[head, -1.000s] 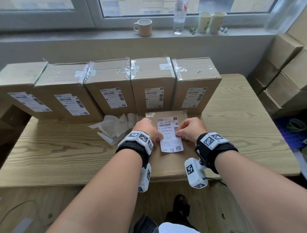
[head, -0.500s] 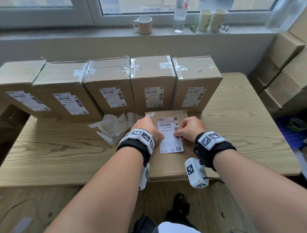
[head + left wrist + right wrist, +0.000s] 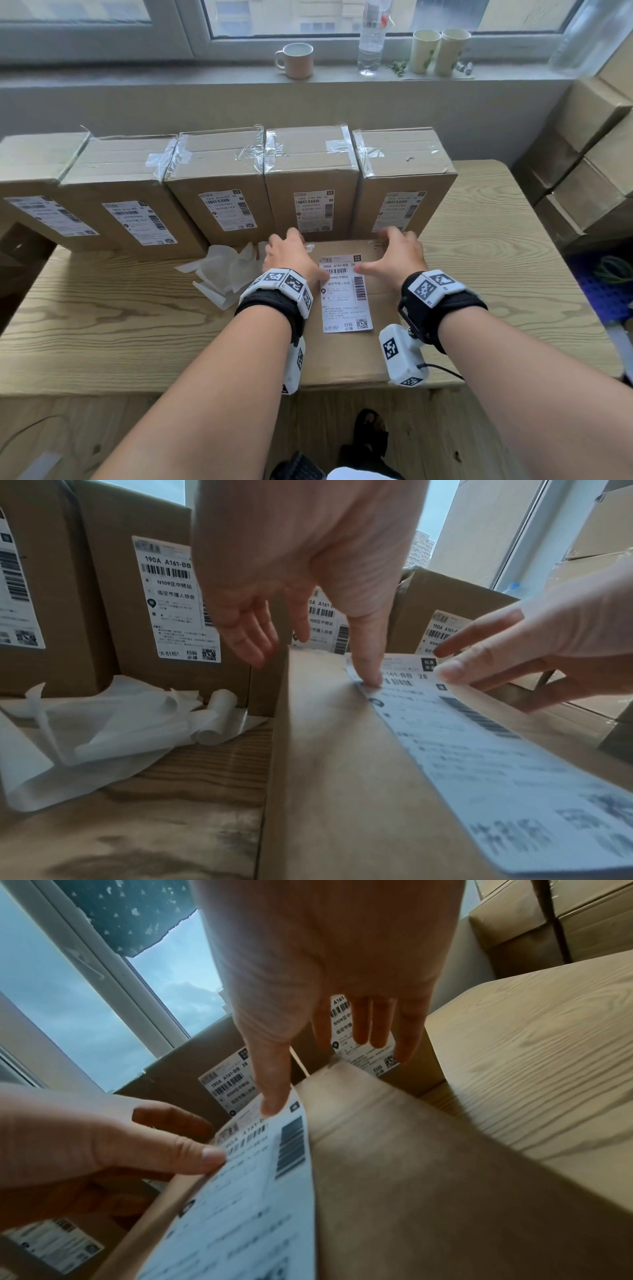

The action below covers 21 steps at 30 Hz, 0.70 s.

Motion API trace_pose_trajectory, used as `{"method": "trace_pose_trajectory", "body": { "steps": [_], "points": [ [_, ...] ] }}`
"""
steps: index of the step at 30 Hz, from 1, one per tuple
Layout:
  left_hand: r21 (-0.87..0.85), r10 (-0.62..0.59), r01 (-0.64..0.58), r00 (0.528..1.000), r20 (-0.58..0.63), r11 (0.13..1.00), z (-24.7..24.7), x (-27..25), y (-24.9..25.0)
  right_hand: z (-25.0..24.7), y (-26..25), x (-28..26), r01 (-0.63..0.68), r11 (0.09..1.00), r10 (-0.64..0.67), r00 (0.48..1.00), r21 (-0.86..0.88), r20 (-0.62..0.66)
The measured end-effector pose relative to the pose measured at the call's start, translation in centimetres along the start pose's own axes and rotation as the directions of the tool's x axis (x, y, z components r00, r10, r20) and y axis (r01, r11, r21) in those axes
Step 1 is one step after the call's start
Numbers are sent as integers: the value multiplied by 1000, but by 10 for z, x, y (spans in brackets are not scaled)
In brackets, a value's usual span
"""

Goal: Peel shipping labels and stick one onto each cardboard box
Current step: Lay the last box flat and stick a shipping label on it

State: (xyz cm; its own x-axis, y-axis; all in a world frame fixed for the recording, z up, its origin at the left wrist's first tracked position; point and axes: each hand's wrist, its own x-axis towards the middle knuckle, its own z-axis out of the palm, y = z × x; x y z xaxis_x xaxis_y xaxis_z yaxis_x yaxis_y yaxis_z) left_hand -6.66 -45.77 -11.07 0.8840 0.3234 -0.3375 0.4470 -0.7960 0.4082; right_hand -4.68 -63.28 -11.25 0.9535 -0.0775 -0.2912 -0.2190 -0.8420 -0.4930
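A cardboard box point(image 3: 346, 356) lies flat at the table's front edge, with a white shipping label point(image 3: 346, 305) on its top face. My left hand point(image 3: 291, 253) and right hand point(image 3: 397, 253) reach over the box's far end with fingers straight and spread. In the left wrist view the left thumb presses the label point(image 3: 479, 750) near its top left edge. In the right wrist view the right thumb touches the top right corner of the label point(image 3: 246, 1204). Behind stands a row of several upright boxes point(image 3: 219, 178), each with a label on its front.
Crumpled white backing sheets point(image 3: 226, 270) lie on the wooden table point(image 3: 102, 325) left of the flat box. More cardboard boxes point(image 3: 589, 164) are stacked at the right. On the windowsill are a mug point(image 3: 296, 60), a bottle and two paper cups.
Both hands have slid forward from the label's middle toward the box's far end. Their fingers have uncurled and spread, while the thumbs stay on the label's top.
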Motion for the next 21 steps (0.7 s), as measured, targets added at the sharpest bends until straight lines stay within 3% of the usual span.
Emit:
{"method": "trace_pose_trajectory", "body": {
  "steps": [9,21],
  "points": [
    [-122,-29,39,997,76,992,13,29,-2,12,2,29,-35,998,28,991,54,132],
    [-179,-62,74,995,75,981,12,32,-6,16,1,32,-84,989,73,994,125,85]
  ]
}}
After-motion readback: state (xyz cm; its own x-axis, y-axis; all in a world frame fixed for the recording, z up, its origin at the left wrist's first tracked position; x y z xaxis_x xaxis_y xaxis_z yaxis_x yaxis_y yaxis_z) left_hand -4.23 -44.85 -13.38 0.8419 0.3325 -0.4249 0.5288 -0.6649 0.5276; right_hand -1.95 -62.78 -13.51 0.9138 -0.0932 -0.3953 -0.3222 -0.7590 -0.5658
